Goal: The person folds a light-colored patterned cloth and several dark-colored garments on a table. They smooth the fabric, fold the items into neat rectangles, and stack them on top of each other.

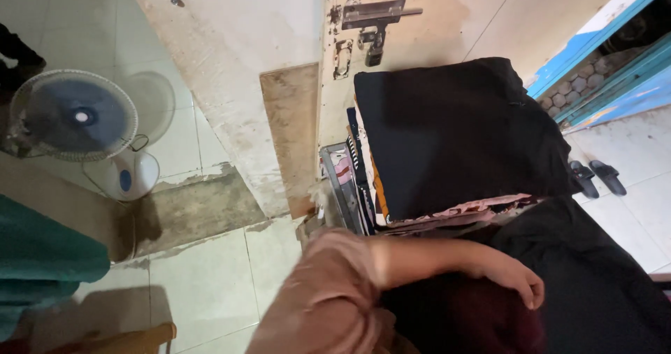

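Observation:
My left hand point(514, 278) reaches across from the lower left in a dusty pink sleeve point(328, 298). Its fingers curl down over a dark maroon and black cloth point(594, 284) at the bottom right. Just above the hand is a tall stack of folded clothes point(447, 214). A black garment point(454, 130) lies on top, and striped, orange and pink edges show along the stack's side. The hand is close to the bottom of the stack; whether it touches it is unclear. My right hand is out of view.
A white standing fan point(77, 116) is on the tiled floor at left. A worn wooden door with a metal bolt latch point(374, 15) is behind the stack. Black slippers point(597, 176) lie at right by a blue door frame point(601, 46). Teal fabric point(42, 256) fills the left edge.

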